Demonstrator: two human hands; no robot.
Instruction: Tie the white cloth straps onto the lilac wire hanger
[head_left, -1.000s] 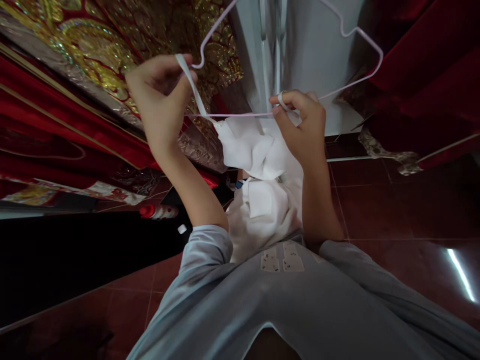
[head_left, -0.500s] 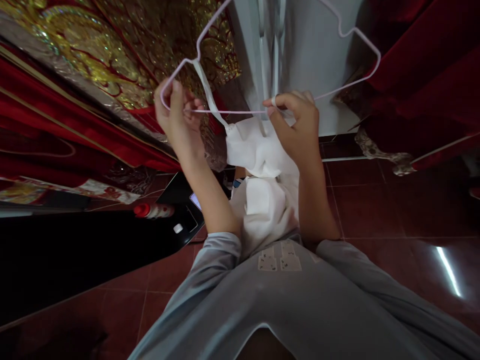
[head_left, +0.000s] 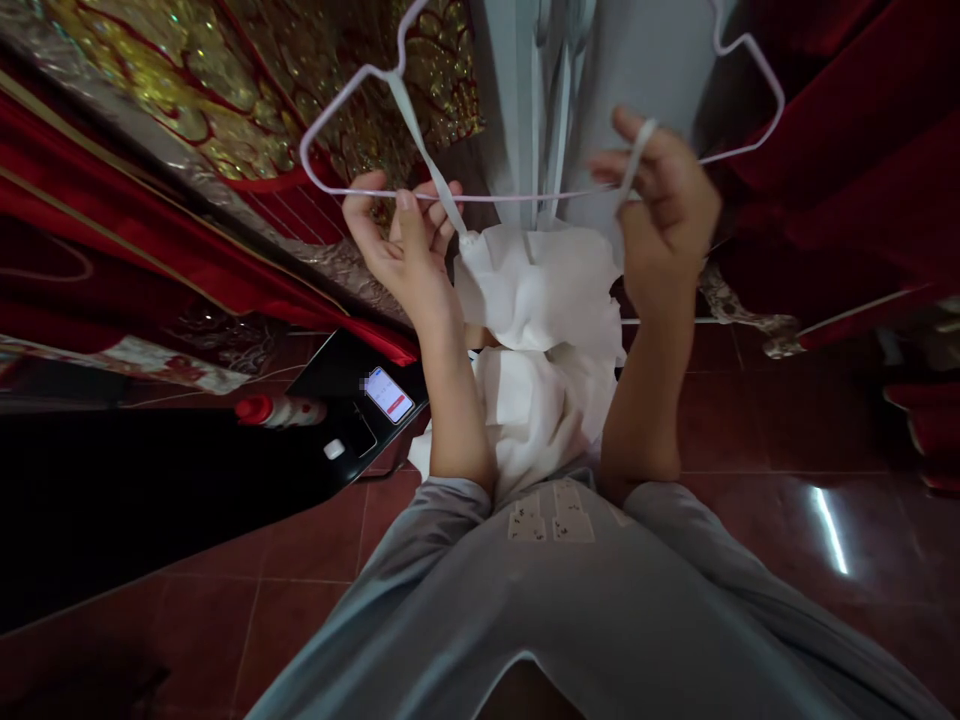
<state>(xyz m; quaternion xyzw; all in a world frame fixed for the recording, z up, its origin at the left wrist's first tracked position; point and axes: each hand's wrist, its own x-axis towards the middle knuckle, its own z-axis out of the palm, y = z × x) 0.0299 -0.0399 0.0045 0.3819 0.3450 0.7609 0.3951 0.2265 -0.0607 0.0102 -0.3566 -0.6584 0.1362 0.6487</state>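
Note:
A thin pale pink hanger (head_left: 510, 198) is held up in front of me. My left hand (head_left: 409, 235) pinches its bottom bar near the left end. The left strap (head_left: 424, 140) of a white garment (head_left: 536, 285) sits in the hanger's left notch, and the garment hangs down toward my lap. My right hand (head_left: 667, 205), slightly blurred, is at the right part of the bar with fingers curled. The other white strap (head_left: 639, 155) is looped over its fingers, left of the hanger's right notch.
Red and gold sequined garments (head_left: 300, 120) hang at the left, and dark red cloth (head_left: 847, 190) at the right. On a black table (head_left: 150, 500) lie a lit phone (head_left: 390, 395), a white earphone-like case (head_left: 334, 450) and a red-capped bottle (head_left: 281, 410). Red tiles (head_left: 750, 540) cover the floor.
My right hand has moved right and up, drawing the right strap out over its fingers. My left hand has shifted from the hanger's left corner inward along the bottom bar.

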